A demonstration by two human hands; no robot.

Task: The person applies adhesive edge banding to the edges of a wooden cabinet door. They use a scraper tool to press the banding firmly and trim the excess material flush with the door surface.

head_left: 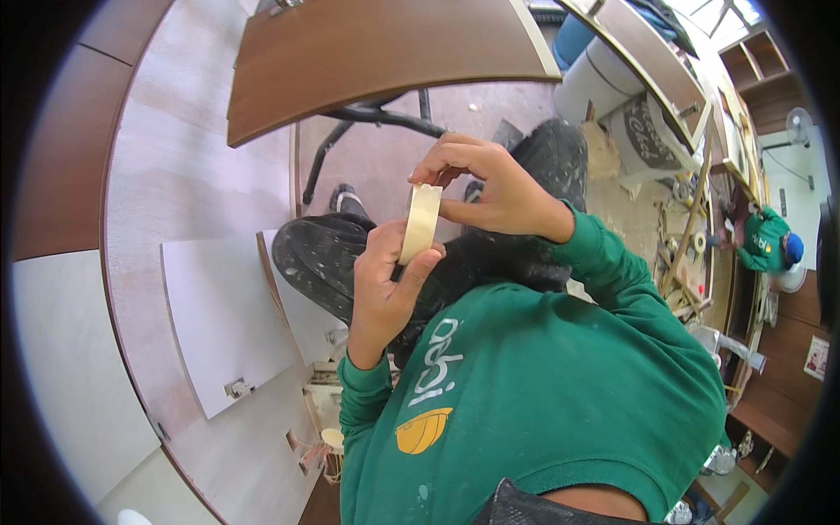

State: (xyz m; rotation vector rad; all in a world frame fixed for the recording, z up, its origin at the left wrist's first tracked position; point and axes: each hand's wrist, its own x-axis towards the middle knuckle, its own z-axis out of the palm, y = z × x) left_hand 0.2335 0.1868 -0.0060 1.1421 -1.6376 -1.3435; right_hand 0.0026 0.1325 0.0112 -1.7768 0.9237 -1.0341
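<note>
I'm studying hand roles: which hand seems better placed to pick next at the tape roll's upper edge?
Probably the right hand: its fingers are at the upper edge, while the left hand grips the tape roll lower down.

Tape roll (423, 223), mid-frame: cream, matt, papery band, smooth round the side I see. My sweatshirt (577, 367): soft matt green cloth, chest print flat and smooth. My trousers (315, 262): dark matt cloth, roughened by pale flecks. Brown panel (385, 61), top of frame: wood-look face, smooth, with a low sheen. White panel (219, 324), left of frame: smooth, pale face; its hinge (238, 388) reads as metal. Black legs (325, 157), upper middle: smooth tubing; metal or plastic, I can't tell. Foil-like wrap (719, 459), lower right: crumpled, silvery, glossy.
</note>
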